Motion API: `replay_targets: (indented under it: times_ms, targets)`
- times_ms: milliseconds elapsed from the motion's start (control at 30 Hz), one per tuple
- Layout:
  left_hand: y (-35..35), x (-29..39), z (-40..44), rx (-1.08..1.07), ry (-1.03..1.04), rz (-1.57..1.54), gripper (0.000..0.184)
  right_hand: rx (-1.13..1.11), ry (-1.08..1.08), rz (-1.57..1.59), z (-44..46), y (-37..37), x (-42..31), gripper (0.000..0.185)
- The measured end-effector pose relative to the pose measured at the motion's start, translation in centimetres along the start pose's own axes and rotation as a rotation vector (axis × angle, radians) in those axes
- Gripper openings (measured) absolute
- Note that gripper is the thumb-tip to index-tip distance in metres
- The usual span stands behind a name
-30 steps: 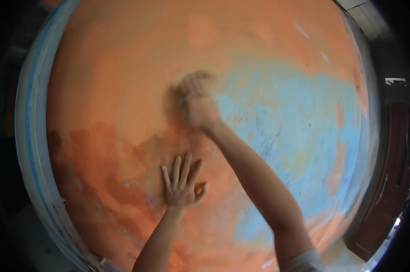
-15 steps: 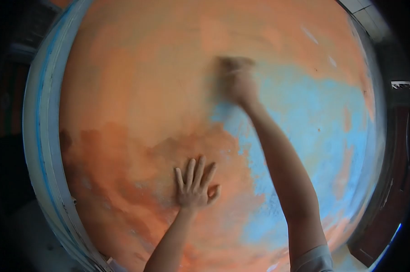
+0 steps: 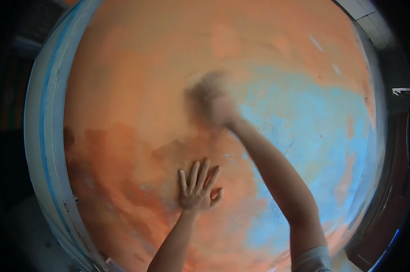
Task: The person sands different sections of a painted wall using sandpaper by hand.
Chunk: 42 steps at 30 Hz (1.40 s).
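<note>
My left hand [image 3: 197, 188] lies flat on the orange wall [image 3: 137, 90], low in the middle of the view, its fingers spread and nothing in it. Above it and to the right, my right hand [image 3: 214, 102] is at the wall, near the left edge of a light blue patch [image 3: 300, 122]. Motion smears its fingers, and whether it holds anything cannot be made out. Darker orange blotches [image 3: 103, 154] mark the wall to the left of my left hand.
A pale frame with a blue stripe [image 3: 51, 122] runs down the wall's left side. On the far right stands a dark reddish-brown piece [image 3: 393, 181], with light panels [image 3: 373, 25] at the top right corner.
My right hand has moved right and up, then back left and down over the wall. My left hand stays flat on the wall, while the whole view has shifted slightly.
</note>
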<state>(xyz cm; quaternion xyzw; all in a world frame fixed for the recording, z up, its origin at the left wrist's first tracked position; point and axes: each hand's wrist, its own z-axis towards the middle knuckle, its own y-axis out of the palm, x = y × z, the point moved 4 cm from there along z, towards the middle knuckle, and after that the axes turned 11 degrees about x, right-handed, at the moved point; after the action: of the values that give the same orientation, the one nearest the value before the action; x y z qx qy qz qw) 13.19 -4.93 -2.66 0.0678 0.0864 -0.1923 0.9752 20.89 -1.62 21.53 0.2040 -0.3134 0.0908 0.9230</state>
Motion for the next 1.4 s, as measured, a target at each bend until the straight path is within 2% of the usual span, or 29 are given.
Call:
replay_targets:
  times_ms: [33, 100, 133, 167, 200, 267, 367, 400, 433, 467, 533, 600, 633, 700, 733, 767, 800, 900, 1000, 1033, 1100, 1133, 1167, 1233, 1300, 1400]
  targets:
    - [-0.1, 0.0, 0.1, 0.021, -0.001, -0.015, 0.065, 0.0, -0.002, -0.01, -0.1, -0.9, 0.1, 0.041]
    - [0.0, 0.2, 0.4, 0.019, -0.017, -0.032, 0.065, -0.136, -0.299, 0.574, -0.8, -1.9, -1.1, 0.049]
    - [-0.3, -0.1, 0.2, -0.007, -0.023, -0.047, 0.065, -0.105, -0.082, 0.316, -1.0, -1.2, 2.8, 0.049]
    - [-0.1, -0.4, 0.3, 0.003, -0.017, -0.04, 0.065, -0.076, 0.355, 0.525, -0.7, -2.5, 7.8, 0.048]
    - [0.0, -0.5, 0.4, 0.024, -0.002, -0.027, 0.065, 0.083, 0.661, 0.307, -0.1, -5.3, 10.5, 0.043]
    - [0.0, -0.4, -0.1, 0.021, 0.0, -0.024, 0.065, 0.206, 0.902, 0.037, -0.4, -7.1, 10.4, 0.036]
    - [-0.2, -0.1, -0.2, 0.011, -0.001, -0.025, 0.064, -0.017, -0.155, 0.251, -3.6, -5.8, 1.0, 0.045]
    - [-0.2, -0.1, -0.2, 0.006, -0.004, -0.019, 0.063, -0.165, -0.177, 0.41, -4.6, -5.9, -0.5, 0.046]
    - [-0.1, -0.2, 0.0, 0.006, 0.0, -0.005, 0.063, -0.106, -0.207, 0.498, -4.1, -6.4, 0.4, 0.039]
    - [-0.1, -0.1, -0.1, -0.006, 0.019, -0.01, 0.063, -0.104, -0.185, 0.491, -4.0, -7.0, 2.1, 0.039]
    - [-0.1, -0.3, 0.0, 0.023, 0.004, -0.017, 0.062, -0.072, 0.559, 0.262, -1.7, -8.2, 7.8, 0.038]
    - [-0.2, -0.5, 0.2, 0.023, 0.004, -0.007, 0.061, 0.304, 0.901, -0.098, -2.9, -6.6, 10.3, 0.04]
    - [-0.2, -0.5, 0.2, 0.017, 0.008, -0.005, 0.061, 0.106, 0.965, 0.023, -1.4, -7.4, 8.5, 0.044]
    - [-0.2, -0.8, 0.1, 0.025, 0.021, -0.007, 0.061, 0.142, 0.379, 0.055, -3.1, -2.9, 4.1, 0.049]
    - [-0.4, -0.5, 0.0, 0.035, 0.024, -0.006, 0.061, 0.05, 0.215, 0.318, -3.0, -2.5, 1.1, 0.05]
    - [-0.3, -0.4, 0.0, 0.034, 0.02, -0.01, 0.061, -0.037, 0.06, 0.35, -2.4, -4.0, -1.2, 0.051]
    - [-0.4, -0.5, 0.1, 0.047, 0.015, -0.036, 0.061, -0.031, 0.036, 0.416, -2.6, -4.1, -0.6, 0.049]
    - [-0.3, -0.9, 0.0, 0.069, 0.012, -0.061, 0.06, -0.018, 0.044, 0.251, -3.1, -5.0, 6.7, 0.045]
    - [-0.4, -1.1, 0.4, 0.104, -0.012, -0.045, 0.059, 0.222, 0.85, -0.297, -4.1, -7.5, 13.9, 0.041]
    - [-0.4, -1.1, 0.4, 0.096, 0.001, -0.036, 0.058, 0.201, 0.779, -0.137, -3.1, -6.7, 12.8, 0.042]
    - [-0.8, -0.8, 0.1, 0.074, -0.014, -0.042, 0.058, -0.019, 0.59, -0.076, -0.8, -3.2, 7.6, 0.045]
    - [-1.0, -0.8, -0.2, 0.058, -0.024, -0.058, 0.058, 0.017, 0.378, 0.005, 0.1, -2.6, 3.2, 0.047]
    - [-1.0, -0.9, -0.1, 0.069, -0.012, -0.051, 0.058, 0.027, 0.229, 0.334, 0.0, -1.8, 0.4, 0.05]
    - [-0.9, -1.1, 0.0, 0.084, -0.001, -0.042, 0.057, -0.079, -0.024, 0.4, -0.8, -2.6, -0.4, 0.052]
    - [-0.8, -1.2, -0.3, 0.102, 0.016, -0.051, 0.057, -0.049, 0.152, 0.333, -1.0, -4.3, 5.4, 0.046]
    - [-0.9, -1.8, 0.0, 0.102, 0.019, -0.042, 0.059, 0.132, 0.743, 0.018, -1.9, -6.1, 10.5, 0.054]
